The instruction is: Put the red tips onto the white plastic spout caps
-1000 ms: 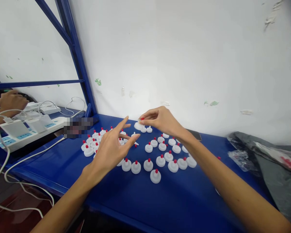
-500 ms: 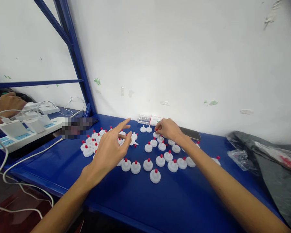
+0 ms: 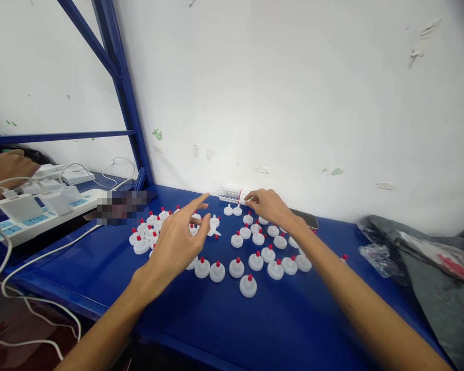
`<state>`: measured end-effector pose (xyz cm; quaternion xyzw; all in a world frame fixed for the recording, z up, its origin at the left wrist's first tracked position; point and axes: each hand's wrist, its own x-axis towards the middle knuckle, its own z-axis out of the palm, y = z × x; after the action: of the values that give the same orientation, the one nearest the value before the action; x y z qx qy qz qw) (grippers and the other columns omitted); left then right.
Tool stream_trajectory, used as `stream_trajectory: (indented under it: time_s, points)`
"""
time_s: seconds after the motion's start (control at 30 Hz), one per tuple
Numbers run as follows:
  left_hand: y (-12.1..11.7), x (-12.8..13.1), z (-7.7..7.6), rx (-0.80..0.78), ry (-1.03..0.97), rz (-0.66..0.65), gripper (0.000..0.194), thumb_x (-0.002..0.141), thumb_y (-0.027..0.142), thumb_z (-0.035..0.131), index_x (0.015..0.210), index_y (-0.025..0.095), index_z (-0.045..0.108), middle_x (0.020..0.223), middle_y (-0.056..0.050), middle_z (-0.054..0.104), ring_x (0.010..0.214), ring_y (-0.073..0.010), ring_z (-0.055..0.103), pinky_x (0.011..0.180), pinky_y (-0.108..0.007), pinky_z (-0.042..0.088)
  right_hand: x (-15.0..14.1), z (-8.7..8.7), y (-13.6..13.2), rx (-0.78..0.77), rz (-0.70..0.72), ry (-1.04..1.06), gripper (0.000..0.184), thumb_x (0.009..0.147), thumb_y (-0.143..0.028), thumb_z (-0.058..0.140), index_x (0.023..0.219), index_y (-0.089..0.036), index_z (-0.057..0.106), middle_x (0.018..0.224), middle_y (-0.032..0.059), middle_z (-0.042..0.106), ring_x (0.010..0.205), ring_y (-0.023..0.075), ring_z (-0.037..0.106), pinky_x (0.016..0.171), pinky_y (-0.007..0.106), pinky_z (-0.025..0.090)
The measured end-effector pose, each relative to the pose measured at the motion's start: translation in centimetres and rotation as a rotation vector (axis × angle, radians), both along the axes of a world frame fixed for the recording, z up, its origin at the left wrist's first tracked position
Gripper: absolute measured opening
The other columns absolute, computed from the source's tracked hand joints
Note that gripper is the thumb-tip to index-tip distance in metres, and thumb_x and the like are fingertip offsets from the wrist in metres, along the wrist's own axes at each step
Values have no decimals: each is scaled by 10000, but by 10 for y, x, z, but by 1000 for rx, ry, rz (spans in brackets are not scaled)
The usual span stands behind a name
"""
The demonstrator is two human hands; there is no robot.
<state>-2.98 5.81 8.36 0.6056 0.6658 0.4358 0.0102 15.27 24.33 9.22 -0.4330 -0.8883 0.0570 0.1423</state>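
White round nozzle lids with red tips stand in loose rows on the blue table (image 3: 212,314). My right hand (image 3: 269,207) hovers by a clear plastic bottle (image 3: 230,195) lying against the wall, its fingers slightly apart with nothing visible in them. Just below those fingertips stands a red-tipped nozzle lid (image 3: 248,219). Two white nozzle lids without red tips (image 3: 237,210) are left of it. My left hand (image 3: 180,226) is raised over the left cluster of lids (image 3: 141,246), thumb and fingers spread, and hides some of them. Beside it lies a small pile of bare white nozzle lids (image 3: 213,222).
A dark phone (image 3: 306,220) lies behind my right forearm. Grey plastic bags (image 3: 425,268) cover the right end. To the left are a white power strip (image 3: 42,220) with chargers, trailing white cables (image 3: 67,239) and another person's hand (image 3: 13,167). A blue metal post (image 3: 129,113) rises behind.
My right hand has let go of the red tip on a nozzle lid and moved up slightly toward the bottle. My left hand stays nearly still. The view has shifted a little.
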Motion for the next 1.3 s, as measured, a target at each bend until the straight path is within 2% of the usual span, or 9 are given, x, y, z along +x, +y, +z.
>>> stream_trajectory:
  time_s: [0.13,0.3,0.4,0.53,0.7,0.83,0.93,1.03,1.3]
  points:
    - [0,-3,0,17,-8,-15,461,976,352,526,1427,260,554,1236,-49,742,804,-178,759,555,-263,545,-20,-5,8,-39,11,-66,339,997,-361,628,1284,-179,622,1286,101,643,1077,235,662,909,453,571]
    - [1,-5,0,40,-4,-16,438,977,347,529,1401,249,575,1220,-44,746,801,-175,759,619,-280,581,-39,-5,12,-57,-19,-97,373,990,-362,639,1315,-183,601,1319,106,621,1094,243,656,908,458,574]
    - [1,-5,0,55,20,0,414,978,361,537,1362,231,618,1225,-55,749,927,-220,759,737,-332,605,-39,12,-1,-56,16,-38,291,986,-329,642,1221,-158,664,1231,111,674,1063,241,669,911,442,565]
    - [2,-5,-5,76,62,20,489,964,436,581,1395,207,604,1352,-79,695,1158,-301,695,868,-402,591,-38,48,-41,-138,241,96,167,937,-310,677,992,-194,784,947,51,783,881,172,714,813,284,547]
    - [4,-15,-6,94,92,26,376,956,436,606,1258,238,712,1192,-43,779,1038,-276,741,909,-390,573,-43,74,-73,-287,492,266,180,891,-345,692,910,-214,814,848,28,796,772,152,700,664,250,508]
    - [1,-29,2,124,111,122,397,938,472,618,1192,192,742,1167,-78,784,972,-282,747,923,-403,556,-51,61,-63,-160,326,144,251,958,-353,608,975,-201,808,924,69,801,800,179,718,702,280,509]
    - [-1,-38,10,137,112,187,410,930,483,623,1174,178,748,1105,-79,798,916,-270,747,897,-389,554,-59,39,-55,-166,297,1,148,833,-324,770,911,-208,818,890,69,798,786,207,717,663,288,488]
    - [-2,-43,14,139,110,223,410,929,495,620,1156,181,755,1050,-66,803,880,-260,741,871,-379,549,-66,23,-53,-213,311,-102,271,741,-411,857,936,-227,817,895,51,802,776,210,719,610,277,474]
    - [-2,-43,14,156,112,221,384,923,478,633,1134,186,764,1054,-60,800,892,-246,732,868,-354,544,-74,15,-59,-164,268,-190,219,754,-336,876,915,-206,804,934,69,800,849,217,725,653,270,475]
